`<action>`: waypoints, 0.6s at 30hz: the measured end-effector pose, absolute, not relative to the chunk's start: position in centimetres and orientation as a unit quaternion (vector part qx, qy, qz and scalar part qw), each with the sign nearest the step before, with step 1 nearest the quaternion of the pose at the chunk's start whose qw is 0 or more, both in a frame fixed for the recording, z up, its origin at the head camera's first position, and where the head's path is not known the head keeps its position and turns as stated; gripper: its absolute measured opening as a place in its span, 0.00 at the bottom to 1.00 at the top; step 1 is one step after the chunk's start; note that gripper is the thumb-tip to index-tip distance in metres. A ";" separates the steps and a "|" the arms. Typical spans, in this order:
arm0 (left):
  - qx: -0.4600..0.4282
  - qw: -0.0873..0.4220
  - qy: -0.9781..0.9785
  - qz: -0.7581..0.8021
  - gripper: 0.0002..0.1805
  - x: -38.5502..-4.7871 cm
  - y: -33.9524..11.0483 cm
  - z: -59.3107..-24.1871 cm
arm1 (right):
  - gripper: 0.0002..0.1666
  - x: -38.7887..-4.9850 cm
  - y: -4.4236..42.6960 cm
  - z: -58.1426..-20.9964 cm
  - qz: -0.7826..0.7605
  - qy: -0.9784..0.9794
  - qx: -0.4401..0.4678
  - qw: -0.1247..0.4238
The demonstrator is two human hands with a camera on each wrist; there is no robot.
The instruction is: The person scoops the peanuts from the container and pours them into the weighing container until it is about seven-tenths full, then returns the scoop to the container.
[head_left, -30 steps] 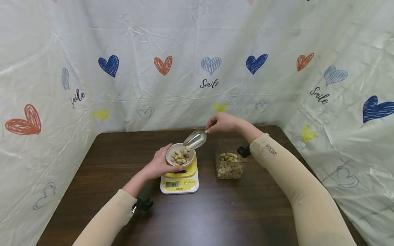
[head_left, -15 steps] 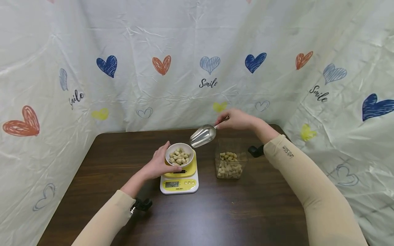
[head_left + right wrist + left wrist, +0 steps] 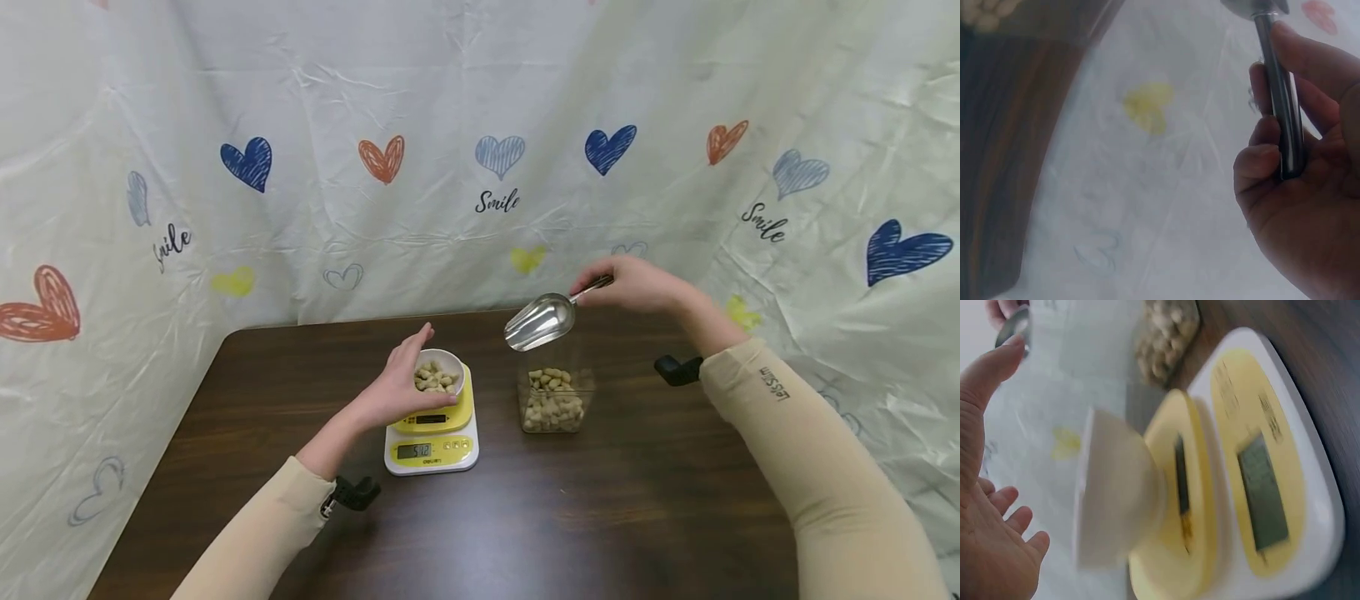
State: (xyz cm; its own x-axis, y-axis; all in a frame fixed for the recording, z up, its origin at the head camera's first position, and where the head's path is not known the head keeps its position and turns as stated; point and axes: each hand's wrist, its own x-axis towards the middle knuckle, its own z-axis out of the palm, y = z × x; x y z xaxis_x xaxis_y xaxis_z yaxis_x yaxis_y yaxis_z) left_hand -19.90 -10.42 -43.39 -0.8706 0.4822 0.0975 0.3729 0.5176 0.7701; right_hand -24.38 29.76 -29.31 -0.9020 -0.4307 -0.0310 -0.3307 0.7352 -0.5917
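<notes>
"Where is the scale [image 3: 453,457] lying?"

"Under the bowl [image 3: 1116,494]; left hand [image 3: 393,392] is spreading beside it, touching nothing, probably helping true weighing; right hand [image 3: 637,285] is gripping the scoop [image 3: 543,321], right of the bowl."

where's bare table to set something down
Mostly bare: the table in front of the scale and container; also left of the scale, beyond the left sleeve. Crowded: the scale, with bowl and left hand, and the container, near the scoop.
</notes>
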 end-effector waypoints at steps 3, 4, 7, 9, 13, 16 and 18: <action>0.270 0.065 0.859 0.430 0.69 -19.5 -8.9 -42.6 | 0.11 -24.0 30.8 -28.9 -0.291 0.933 -0.197 0.072; 0.277 0.068 0.855 0.433 0.68 -19.3 -8.3 -42.3 | 0.10 -23.9 31.0 -28.8 -0.289 0.934 -0.196 0.070; 0.294 0.082 0.844 0.442 0.68 -19.0 -6.4 -41.9 | 0.08 -23.8 31.6 -28.6 -0.274 0.938 -0.201 0.067; 0.303 0.092 0.839 0.443 0.68 -18.9 -5.2 -41.9 | 0.07 -23.8 31.7 -28.7 -0.263 0.939 -0.210 0.069; 0.310 0.106 0.836 0.440 0.68 -19.1 -2.7 -42.5 | 0.06 -23.8 31.8 -29.2 -0.228 0.945 -0.223 0.070; 0.306 0.118 0.839 0.435 0.68 -19.4 -1.1 -43.0 | 0.05 -23.9 31.6 -29.9 -0.206 0.949 -0.225 0.081; 0.302 0.125 0.843 0.428 0.69 -19.6 -0.1 -43.4 | 0.05 -24.1 31.4 -30.4 -0.195 0.949 -0.231 0.089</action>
State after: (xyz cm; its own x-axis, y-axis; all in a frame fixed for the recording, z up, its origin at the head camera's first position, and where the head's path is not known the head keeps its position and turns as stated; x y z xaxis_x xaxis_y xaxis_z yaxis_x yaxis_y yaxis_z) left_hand -19.56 -0.10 -43.44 -0.7863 0.6160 0.0484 0.4025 0.4512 0.7965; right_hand -24.06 31.39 -30.44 -0.8772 -0.4737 -0.0784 -0.4047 0.8172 -0.4103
